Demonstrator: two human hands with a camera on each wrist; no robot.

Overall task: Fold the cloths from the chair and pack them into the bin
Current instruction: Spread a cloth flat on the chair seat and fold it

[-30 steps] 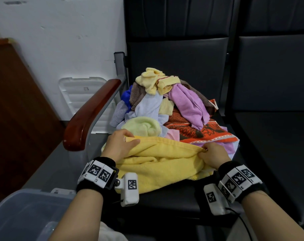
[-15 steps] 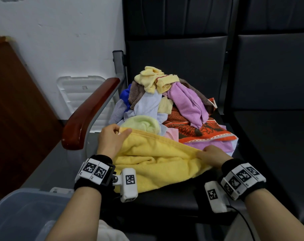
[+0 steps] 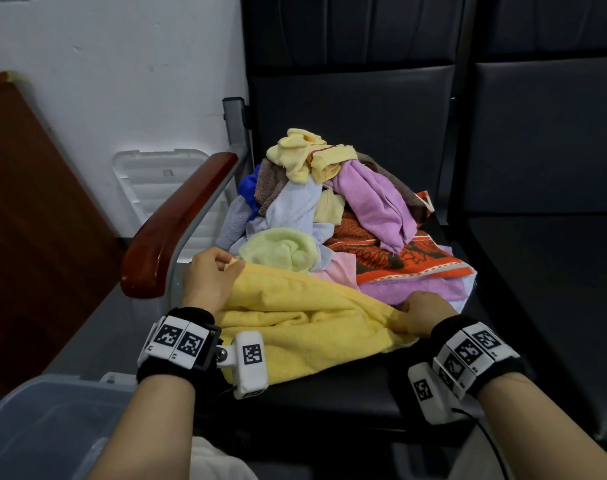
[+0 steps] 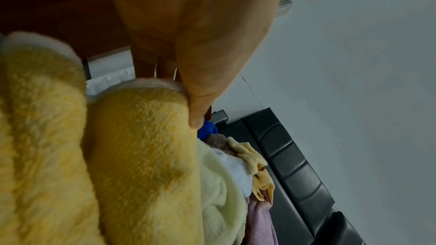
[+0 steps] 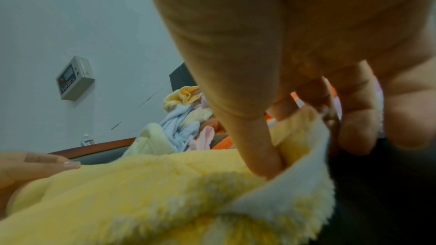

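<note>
Yellow towel (image 3: 305,327) lay across the front of the chair seat (image 3: 330,403), lower centre of the head view, long axis running left-right between both grips. Left hand (image 3: 210,278) pinched its far left corner, thumb over the edge; right hand (image 3: 423,315) pinched the far right corner, fingers curled into the fabric. Cloth pile (image 3: 330,216) sat just behind, touching the towel. Bin (image 3: 52,420) was lower left, nearer the left hand. Likely next: bring the held edge toward the near edge.
</note>
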